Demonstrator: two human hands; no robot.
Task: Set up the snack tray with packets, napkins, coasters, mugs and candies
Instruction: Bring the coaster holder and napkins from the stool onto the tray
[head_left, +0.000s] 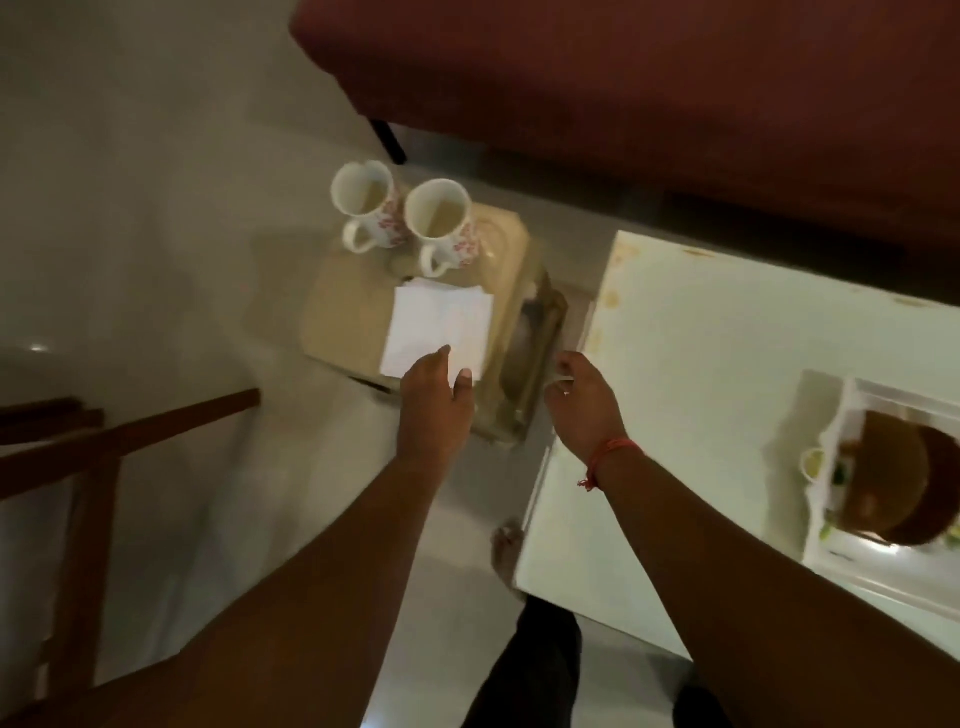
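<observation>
Low stool (337, 306), left fingers (441, 358) spread on napkins (436, 327)

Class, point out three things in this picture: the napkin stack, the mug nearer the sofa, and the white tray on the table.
napkin stack (439, 325), head view, middle of the top sheet.
mug nearer the sofa (436, 210), head view, inside of the cup.
white tray (852, 400), head view, its upper left rim.

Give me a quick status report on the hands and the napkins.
Left hand open, fingertips at napkins. Right hand open, empty. Two mugs stand behind the napkins. Nothing in the way.
</observation>
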